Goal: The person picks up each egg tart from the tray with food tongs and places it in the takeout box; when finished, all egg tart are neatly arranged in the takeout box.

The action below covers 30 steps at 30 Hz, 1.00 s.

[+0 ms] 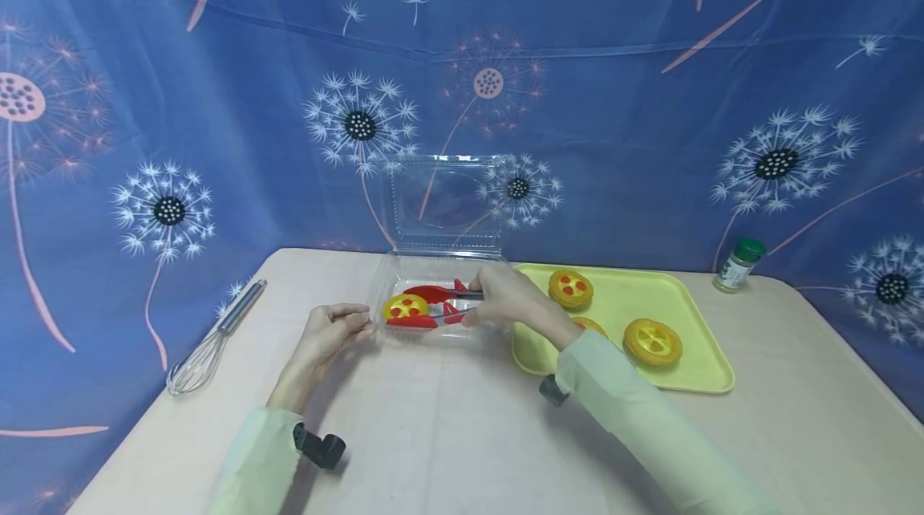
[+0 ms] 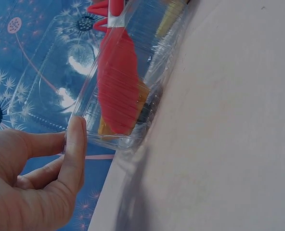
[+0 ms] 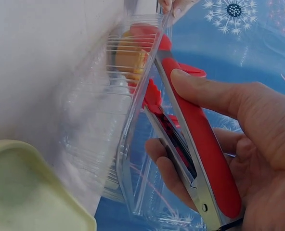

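Note:
A clear plastic clamshell box (image 1: 426, 338) lies on the table with its lid (image 1: 443, 202) raised at the back. My right hand (image 1: 508, 294) grips a pair of red tongs (image 3: 200, 139), whose red heads reach down into the box. Between those heads sits a yellow toy tart (image 1: 406, 306) with red spots, at the box's left end. My left hand (image 1: 328, 338) pinches the box's left rim between thumb and fingers, as the left wrist view (image 2: 75, 139) shows. Through the box wall, one red tong head (image 2: 117, 82) covers much of the tart.
Right of the box is a yellow tray (image 1: 693, 354) bearing a red-spotted tart (image 1: 570, 290), a plain-topped tart (image 1: 653, 342) and another partly behind my right forearm. A green-capped jar (image 1: 739, 265) stands back right. A whisk (image 1: 216, 338) lies along the left edge.

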{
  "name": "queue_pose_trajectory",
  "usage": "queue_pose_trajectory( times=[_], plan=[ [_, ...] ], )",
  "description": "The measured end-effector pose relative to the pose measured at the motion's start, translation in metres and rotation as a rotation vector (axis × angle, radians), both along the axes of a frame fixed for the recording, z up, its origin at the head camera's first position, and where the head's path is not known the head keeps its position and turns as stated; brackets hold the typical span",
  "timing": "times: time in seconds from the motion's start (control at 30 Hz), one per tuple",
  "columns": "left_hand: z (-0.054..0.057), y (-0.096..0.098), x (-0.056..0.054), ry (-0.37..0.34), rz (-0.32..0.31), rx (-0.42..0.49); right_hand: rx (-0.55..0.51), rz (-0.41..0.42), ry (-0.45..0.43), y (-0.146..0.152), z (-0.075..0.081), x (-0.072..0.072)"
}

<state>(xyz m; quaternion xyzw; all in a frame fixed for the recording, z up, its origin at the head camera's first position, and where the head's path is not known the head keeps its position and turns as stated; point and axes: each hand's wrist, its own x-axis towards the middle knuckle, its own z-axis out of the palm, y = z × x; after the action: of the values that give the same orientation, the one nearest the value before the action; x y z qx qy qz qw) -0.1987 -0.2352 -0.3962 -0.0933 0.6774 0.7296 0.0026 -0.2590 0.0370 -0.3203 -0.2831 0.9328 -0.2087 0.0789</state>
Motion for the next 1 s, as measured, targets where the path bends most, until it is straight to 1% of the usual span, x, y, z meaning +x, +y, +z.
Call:
queue_pose_trajectory(
  times=[0.1,0.23,0.43,0.53,0.63,0.73,0.93,1.0],
  plan=[
    [0.000,0.000,0.000,0.002,0.000,0.003,0.017,0.017,-0.006,0.000,0.001,-0.003],
    [0.000,-0.001,-0.001,0.010,0.002,0.011,0.026,0.036,-0.044,0.001,0.001,-0.010],
    [0.000,-0.002,0.000,0.012,-0.005,0.014,-0.013,0.098,-0.090,0.010,-0.003,-0.022],
    [-0.001,-0.001,0.000,0.016,-0.011,0.016,-0.032,0.106,-0.100,0.016,-0.004,-0.027],
    [0.000,0.000,0.000,0.017,-0.010,0.017,-0.040,0.093,-0.104,0.022,-0.004,-0.030],
    [0.000,0.000,0.000,0.016,-0.015,0.015,-0.051,0.059,-0.118,0.028,-0.005,-0.033],
    [0.000,-0.002,0.001,0.012,-0.018,0.020,-0.123,-0.008,-0.164,0.041,-0.006,-0.031],
    [0.000,-0.002,0.001,0.012,-0.021,0.022,-0.157,-0.030,-0.196,0.046,-0.004,-0.028]
  ],
)
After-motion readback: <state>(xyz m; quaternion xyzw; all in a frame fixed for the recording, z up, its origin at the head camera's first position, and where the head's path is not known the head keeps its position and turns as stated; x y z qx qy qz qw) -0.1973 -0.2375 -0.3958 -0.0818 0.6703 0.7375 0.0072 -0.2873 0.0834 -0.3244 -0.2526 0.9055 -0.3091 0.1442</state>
